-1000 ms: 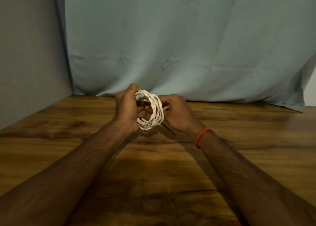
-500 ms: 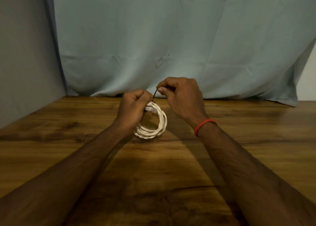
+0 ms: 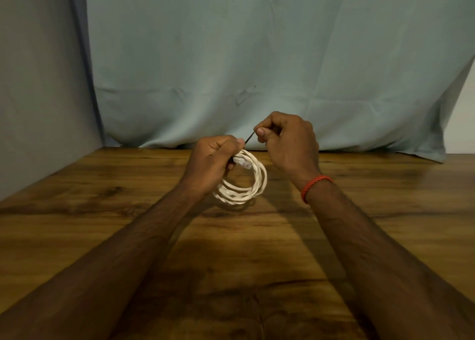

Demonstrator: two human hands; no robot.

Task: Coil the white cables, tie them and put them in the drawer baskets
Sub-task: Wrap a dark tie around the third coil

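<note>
1. The white cable (image 3: 248,189) is wound into a round coil of several loops, held over the middle of the wooden surface (image 3: 257,267). A shadow lies directly under the coil, but whether its lowest loops touch the wood cannot be told.
2. The left hand (image 3: 210,164) is at the coil's upper left. Its fingers are curled tightly round the top of the loops, with the thumb laid over them. The rest of the coil hangs down and to the right of that fist.
3. A pale plug end (image 3: 243,162) of the white cable lies against the upper part of the coil, just beside the left fingers.
4. A dark tie (image 3: 249,137), thin and straight, rises from the top of the coil next to the left thumb and runs up to the right.
5. The right hand (image 3: 288,144) is above and to the right of the coil, clear of the loops. Its thumb and forefinger pinch the upper end of the dark tie, and the other fingers are curled in.
6. A red thread band (image 3: 314,186) circles the right wrist, to the right of the coil.
7. Behind the coil a pale blue-green cloth (image 3: 257,69) hangs down to the far edge of the surface. A grey wall (image 3: 38,82) stands well to the coil's left.
8. Both bare forearms reach in from the near edge toward the coil.
</note>
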